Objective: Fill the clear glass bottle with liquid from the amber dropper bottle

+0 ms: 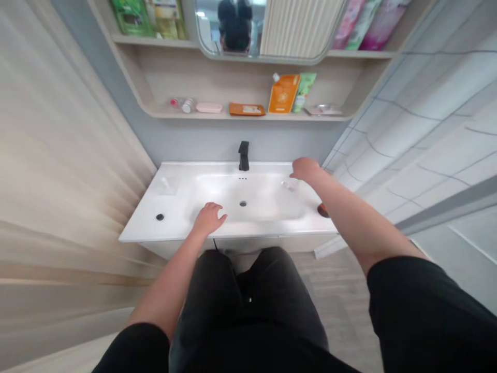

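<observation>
I stand at a white washbasin (182, 228) with a black tap (243, 155) at its back. My left hand (208, 217) rests on the basin's front rim with the fingers curled loosely and the thumb out, holding nothing. My right hand (306, 169) reaches to the back right of the basin, fingers bent down over a small clear object (288, 185) lying there. Whether the fingers grip it is hidden. The drain (243, 203) sits in the middle of the bowl.
A small black disc (160, 217) lies on the basin's left side and a dark red thing (322, 210) on its right edge. A shelf (248, 116) above holds an orange pouch (283, 93), a pink case (208, 107) and small bottles. A mirror (267, 31) hangs higher. Walls stand close on both sides.
</observation>
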`<state>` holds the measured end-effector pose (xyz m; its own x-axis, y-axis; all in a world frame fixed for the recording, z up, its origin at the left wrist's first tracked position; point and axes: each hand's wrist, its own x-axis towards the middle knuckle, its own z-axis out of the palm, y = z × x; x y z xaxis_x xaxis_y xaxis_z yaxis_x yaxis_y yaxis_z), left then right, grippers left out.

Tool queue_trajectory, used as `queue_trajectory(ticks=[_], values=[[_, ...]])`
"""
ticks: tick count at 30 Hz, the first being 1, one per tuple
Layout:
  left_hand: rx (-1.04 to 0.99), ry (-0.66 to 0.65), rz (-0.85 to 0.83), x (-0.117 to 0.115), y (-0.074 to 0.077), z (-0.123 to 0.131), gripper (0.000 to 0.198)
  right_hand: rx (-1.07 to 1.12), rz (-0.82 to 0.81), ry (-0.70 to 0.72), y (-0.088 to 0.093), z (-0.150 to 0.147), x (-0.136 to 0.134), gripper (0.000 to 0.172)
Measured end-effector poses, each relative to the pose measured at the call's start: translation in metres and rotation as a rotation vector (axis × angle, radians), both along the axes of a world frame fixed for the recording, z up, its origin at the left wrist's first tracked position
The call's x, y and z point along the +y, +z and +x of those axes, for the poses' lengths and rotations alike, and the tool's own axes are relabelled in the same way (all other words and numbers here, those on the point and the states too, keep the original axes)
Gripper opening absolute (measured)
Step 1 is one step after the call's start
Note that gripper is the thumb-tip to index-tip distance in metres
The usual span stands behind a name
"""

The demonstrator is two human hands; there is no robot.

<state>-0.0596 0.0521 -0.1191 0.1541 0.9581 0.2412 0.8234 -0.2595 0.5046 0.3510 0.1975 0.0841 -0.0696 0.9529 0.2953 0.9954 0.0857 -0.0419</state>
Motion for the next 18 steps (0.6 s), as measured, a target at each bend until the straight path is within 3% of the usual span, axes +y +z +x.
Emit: queue_trajectory(ticks=[2,4,8,10,13,15,16,18], values=[[-0.087,-0.018,-0.024,0.0,0.002,0.004,0.051,0.013,-0.142,0.105,-0.005,-0.027,-0.004,0.034],[-0.244,-0.064,-0.074,0.0,0.007,0.016,0.075,0.087,-0.22,0.22,-0.014,-0.055,-0.013,0.035],[-0.595,-0.21,-0.175,0.003,0.017,0.052,0.115,0.16,-0.313,0.588,-0.038,-0.106,-0.047,0.035],[-0.635,-0.24,-0.197,0.003,0.019,0.065,0.108,0.192,-0.325,0.68,-0.048,-0.126,-0.066,0.03],[-0.643,-0.19,-0.238,0.001,0.015,0.071,0.08,0.336,-0.303,0.68,-0.064,-0.139,-0.09,0.022],[-0.695,-0.142,-0.239,0.0,0.01,0.07,0.074,0.485,-0.291,0.695,-0.079,-0.139,-0.102,0.019],[-0.73,-0.131,-0.228,0.0,0.008,0.069,0.074,0.58,-0.286,0.706,-0.089,-0.137,-0.107,0.027],[-0.788,-0.133,-0.206,0.0,0.005,0.069,0.078,0.792,-0.291,0.695,-0.111,-0.132,-0.116,0.061]])
